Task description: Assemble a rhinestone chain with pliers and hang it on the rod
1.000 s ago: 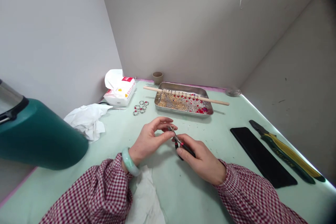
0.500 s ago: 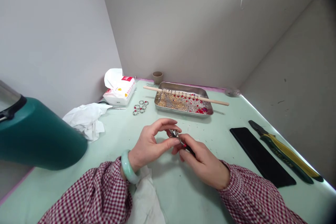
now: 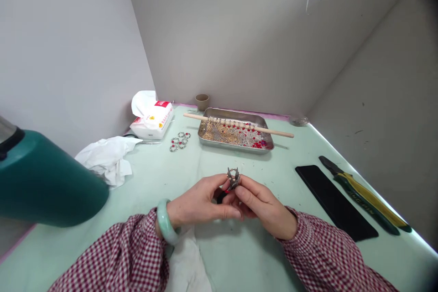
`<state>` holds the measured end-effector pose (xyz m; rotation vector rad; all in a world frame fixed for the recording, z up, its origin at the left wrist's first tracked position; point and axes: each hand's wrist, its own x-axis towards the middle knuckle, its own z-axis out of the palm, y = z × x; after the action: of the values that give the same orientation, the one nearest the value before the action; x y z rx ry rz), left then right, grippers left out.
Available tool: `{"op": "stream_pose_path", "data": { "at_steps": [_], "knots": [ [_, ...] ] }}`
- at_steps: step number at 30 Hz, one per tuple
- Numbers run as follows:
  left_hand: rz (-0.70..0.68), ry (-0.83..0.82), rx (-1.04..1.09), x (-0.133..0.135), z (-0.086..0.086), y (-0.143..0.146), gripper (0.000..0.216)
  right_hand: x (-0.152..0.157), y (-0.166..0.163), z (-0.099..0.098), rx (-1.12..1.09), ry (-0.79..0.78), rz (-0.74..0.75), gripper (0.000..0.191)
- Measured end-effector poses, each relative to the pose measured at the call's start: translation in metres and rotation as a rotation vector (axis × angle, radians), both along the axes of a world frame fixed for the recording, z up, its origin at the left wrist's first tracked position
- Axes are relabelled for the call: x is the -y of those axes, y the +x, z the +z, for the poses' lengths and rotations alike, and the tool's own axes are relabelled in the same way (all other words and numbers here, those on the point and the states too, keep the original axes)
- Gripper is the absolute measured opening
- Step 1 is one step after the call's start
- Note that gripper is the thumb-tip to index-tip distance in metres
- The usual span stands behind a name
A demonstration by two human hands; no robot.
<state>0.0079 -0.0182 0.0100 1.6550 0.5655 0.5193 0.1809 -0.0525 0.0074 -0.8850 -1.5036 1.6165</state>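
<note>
My two hands meet above the middle of the table. Small pliers point(image 3: 233, 183) with red and black handles point their spread jaws upward between my fingers. My right hand point(image 3: 265, 203) is closed around the pliers, though its grip is partly hidden. A small beaded wire ring point(image 3: 233, 172) shows at the jaws. The fingertips of my left hand point(image 3: 201, 198) pinch at the ring, beside one black handle. Which fingertips bear the ring is hard to make out. Several beaded rings with red beads point(image 3: 179, 142) lie on the table beyond my left hand.
A metal tray point(image 3: 236, 145) of gold, clear and red beads bears a wooden rod point(image 3: 273, 132) strung with rings. Left are a tissue pack point(image 3: 153, 121), crumpled tissue point(image 3: 111, 155) and a green bottle point(image 3: 51, 180). Right lie a black strip point(image 3: 337, 203) and large pliers point(image 3: 366, 196).
The small pliers have turned so that their jaws now point up and stand apart. My left hand has lowered, its thumb stretching below the pliers. My right hand has shifted only slightly.
</note>
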Motion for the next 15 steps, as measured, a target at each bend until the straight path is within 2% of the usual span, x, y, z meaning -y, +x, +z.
{"op": "stream_pose_path", "data": {
  "at_steps": [6,12,15],
  "knots": [
    [0.002,-0.111,-0.012,0.002,-0.005,0.001,0.031,-0.007,0.006,-0.004,0.036,-0.045,0.106,0.028],
    [0.042,-0.105,-0.064,0.001,-0.005,0.000,0.034,-0.015,0.021,-0.003,0.011,-0.147,0.183,0.032],
    [0.012,-0.139,0.000,-0.001,-0.006,0.000,0.030,-0.016,0.024,-0.002,0.004,-0.174,0.188,0.031]
  ]
}}
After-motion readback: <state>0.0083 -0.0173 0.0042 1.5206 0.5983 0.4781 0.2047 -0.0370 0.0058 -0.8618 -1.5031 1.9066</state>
